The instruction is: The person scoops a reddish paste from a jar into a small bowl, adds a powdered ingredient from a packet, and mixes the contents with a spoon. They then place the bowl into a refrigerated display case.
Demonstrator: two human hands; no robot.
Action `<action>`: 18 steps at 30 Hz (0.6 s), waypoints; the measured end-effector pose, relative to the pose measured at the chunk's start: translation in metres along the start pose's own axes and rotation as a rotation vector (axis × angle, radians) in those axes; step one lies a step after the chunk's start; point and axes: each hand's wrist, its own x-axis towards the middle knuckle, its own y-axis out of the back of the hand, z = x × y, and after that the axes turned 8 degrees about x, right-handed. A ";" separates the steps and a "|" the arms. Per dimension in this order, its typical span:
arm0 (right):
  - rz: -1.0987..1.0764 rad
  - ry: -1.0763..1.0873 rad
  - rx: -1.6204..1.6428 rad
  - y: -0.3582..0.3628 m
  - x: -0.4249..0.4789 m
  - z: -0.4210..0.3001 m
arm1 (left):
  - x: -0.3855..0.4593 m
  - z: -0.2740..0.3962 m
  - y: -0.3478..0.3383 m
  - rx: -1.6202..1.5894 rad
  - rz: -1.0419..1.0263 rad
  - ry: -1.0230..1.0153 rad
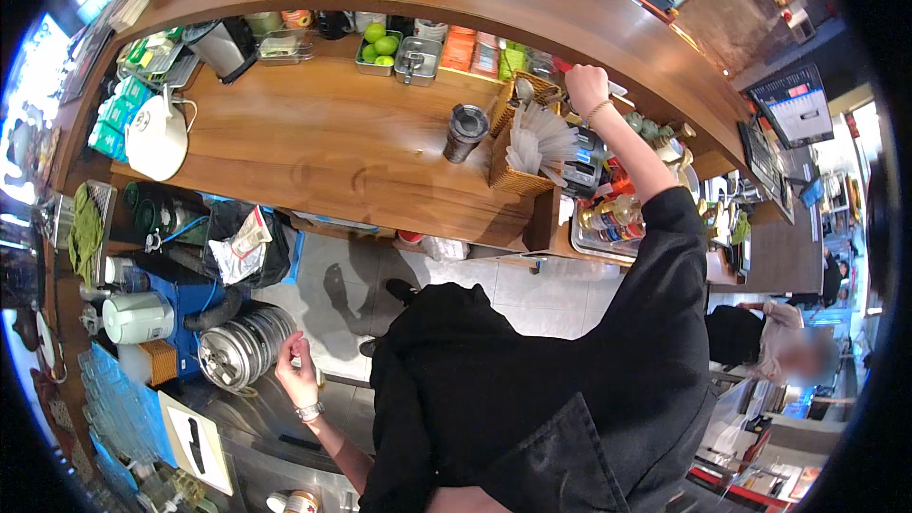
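My right hand (588, 89) reaches to the far right of the wooden counter, its fingers curled into a fist. Whether anything is inside the fist is hidden. It is beside a wicker basket (526, 91) that has a metal scoop-like utensil in it. A second wicker basket (519, 178), full of wrapped straws (539, 139), stands just nearer. To their left is a dark tumbler with a lid (467, 132). My left hand (296, 372), with a watch on its wrist, hovers near a steel keg (249, 345). Its fingers are loosely bent and apart, holding nothing visible.
Green limes (380, 45) and a lidded steel container (418, 60) line the counter's back. A white kettle (157, 139) stands at left. Bottles fill a tray (605, 246) below my right arm. A cutting board with a knife (196, 442) lies lower left. Another person (773, 342) is at right.
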 end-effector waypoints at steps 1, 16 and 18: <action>-0.020 0.007 -0.003 -0.008 0.020 -0.013 | -0.008 -0.002 0.005 0.000 0.032 0.037; -0.060 0.035 0.513 -0.122 0.083 -0.044 | -0.091 -0.016 0.031 0.013 0.354 0.237; 0.081 0.185 0.579 -0.022 0.035 -0.072 | -0.091 -0.003 0.031 0.033 0.423 0.254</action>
